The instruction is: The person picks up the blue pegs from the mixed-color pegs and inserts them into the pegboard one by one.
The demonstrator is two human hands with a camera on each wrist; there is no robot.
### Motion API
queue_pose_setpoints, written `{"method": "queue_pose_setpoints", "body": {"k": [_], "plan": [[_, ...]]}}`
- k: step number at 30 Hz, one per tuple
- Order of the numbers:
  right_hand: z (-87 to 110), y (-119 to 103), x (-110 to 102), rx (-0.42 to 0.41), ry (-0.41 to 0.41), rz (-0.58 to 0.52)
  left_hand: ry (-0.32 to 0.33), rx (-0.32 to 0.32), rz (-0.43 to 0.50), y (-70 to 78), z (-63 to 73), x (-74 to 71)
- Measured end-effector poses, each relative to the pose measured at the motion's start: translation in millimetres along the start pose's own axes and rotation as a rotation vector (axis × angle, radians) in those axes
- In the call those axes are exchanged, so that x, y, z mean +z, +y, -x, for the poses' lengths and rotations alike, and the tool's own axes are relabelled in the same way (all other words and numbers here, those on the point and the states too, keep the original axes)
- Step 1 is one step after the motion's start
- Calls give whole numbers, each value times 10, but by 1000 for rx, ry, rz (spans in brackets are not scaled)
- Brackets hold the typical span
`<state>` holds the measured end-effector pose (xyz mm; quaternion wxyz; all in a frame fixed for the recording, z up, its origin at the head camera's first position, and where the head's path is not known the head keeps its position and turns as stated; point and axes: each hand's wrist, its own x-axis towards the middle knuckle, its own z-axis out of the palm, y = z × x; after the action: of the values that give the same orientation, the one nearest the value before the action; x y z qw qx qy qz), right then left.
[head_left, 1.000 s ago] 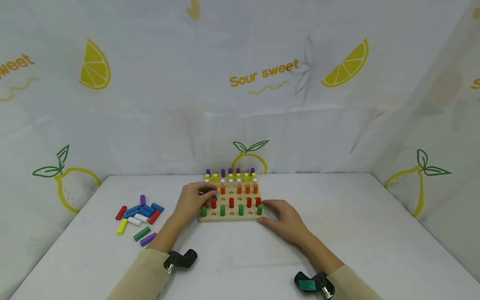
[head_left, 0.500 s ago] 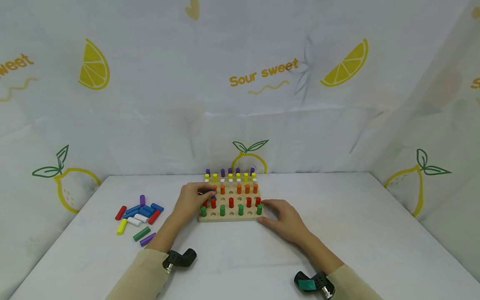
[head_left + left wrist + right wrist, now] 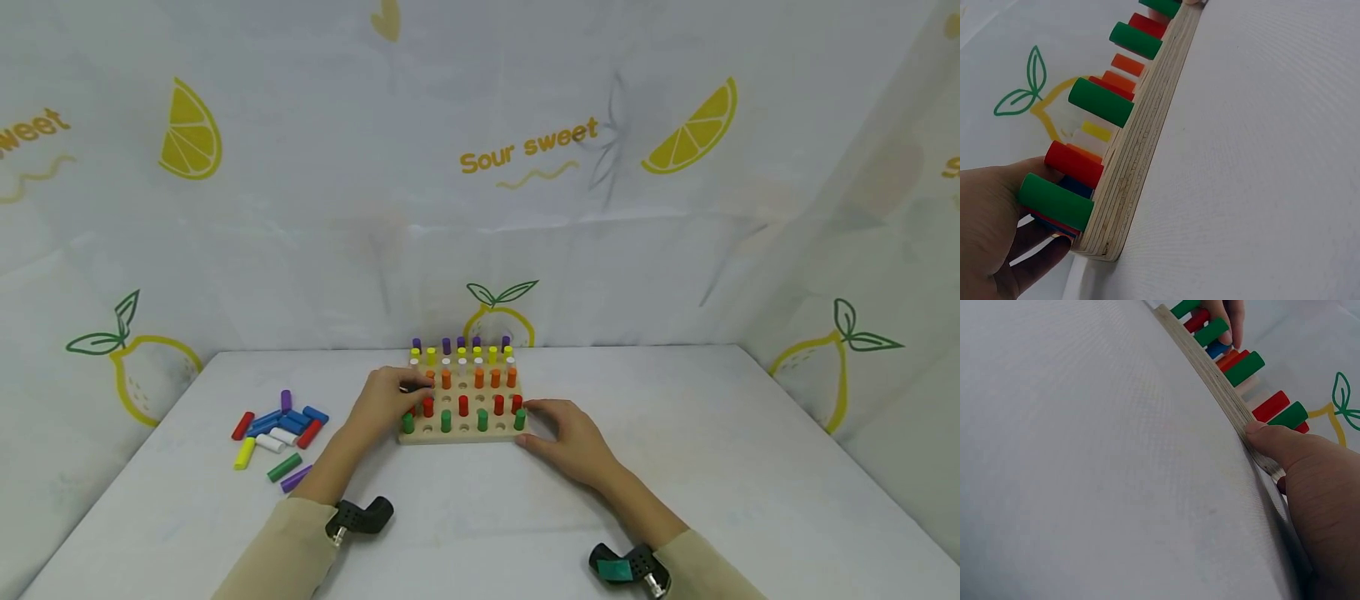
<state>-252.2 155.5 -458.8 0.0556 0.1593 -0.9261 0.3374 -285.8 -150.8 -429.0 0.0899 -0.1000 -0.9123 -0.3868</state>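
Left of the pegboard (image 3: 465, 439), on the white table (image 3: 480, 508), we see a scatter of loose pegs (image 3: 291, 422) in red, blue, purple, white, yellow and green, lying on their sides near one another. At the pegboard's left part we find the left hand (image 3: 382, 400), its thumb and fingers closed in a pinch on a blue peg (image 3: 1217, 349); how deep that peg sits we cannot tell. Across the pegboard, we see green pegs (image 3: 446, 420) standing along its near edge, red pegs (image 3: 462, 406) and orange pegs (image 3: 495, 378) behind, then white, yellow and purple ones towards its far edge. At the pegboard's near right corner, the right hand (image 3: 566, 437) grips the wood, thumb on the front edge, forefinger at the side.
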Motion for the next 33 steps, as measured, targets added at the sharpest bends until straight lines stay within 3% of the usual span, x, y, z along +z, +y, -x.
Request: {"method": "queue_pose_setpoints", "body": {"k": [4, 12, 17, 26, 33], "plan": [[-1, -2, -5, -5, -4, 1, -16, 4, -31, 6, -1, -2], [3, 23, 4, -14, -12, -8, -37, -21, -5, -30, 67, -44], [0, 16, 1, -16, -14, -5, -19, -66, 11, -36, 88, -129], [-24, -8, 33, 0, -16, -29, 41, -42, -109, -53, 204, -412], [-26, 3, 14, -26, -6, -3, -3, -39, -219, -173, 381, -699]]}}
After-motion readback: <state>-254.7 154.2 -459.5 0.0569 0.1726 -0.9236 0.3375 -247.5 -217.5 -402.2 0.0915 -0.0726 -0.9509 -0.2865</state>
